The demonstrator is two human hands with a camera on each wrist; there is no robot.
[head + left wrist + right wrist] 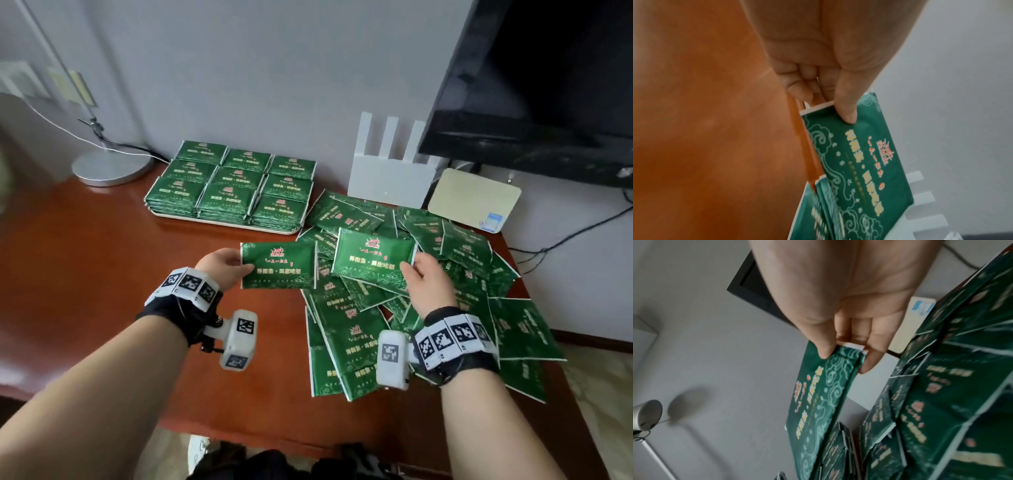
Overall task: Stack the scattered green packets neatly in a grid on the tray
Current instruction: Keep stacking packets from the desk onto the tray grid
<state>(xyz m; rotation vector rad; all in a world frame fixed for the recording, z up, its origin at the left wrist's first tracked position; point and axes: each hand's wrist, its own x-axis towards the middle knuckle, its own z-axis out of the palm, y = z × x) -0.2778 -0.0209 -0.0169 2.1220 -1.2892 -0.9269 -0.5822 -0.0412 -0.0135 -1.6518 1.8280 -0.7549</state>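
My left hand (pixel 224 265) pinches a green packet (pixel 279 265) by its left edge, above the wooden table; the left wrist view shows thumb and fingers on that packet (pixel 859 162). My right hand (pixel 423 274) pinches a second green packet (pixel 373 258) by its right edge, lifted over the loose pile of packets (pixel 428 291); the same packet (pixel 818 402) hangs edge-on in the right wrist view. A white tray (pixel 226 221) at the back holds a three-by-three grid of stacked packets (pixel 236 186).
A lamp base (pixel 111 168) stands back left with a cable. A white ribbed block (pixel 387 171), a cream box (pixel 474 200) and a black screen (pixel 541 85) stand at the back right. The brown table (pixel 102 257) shows bare wood on its left side.
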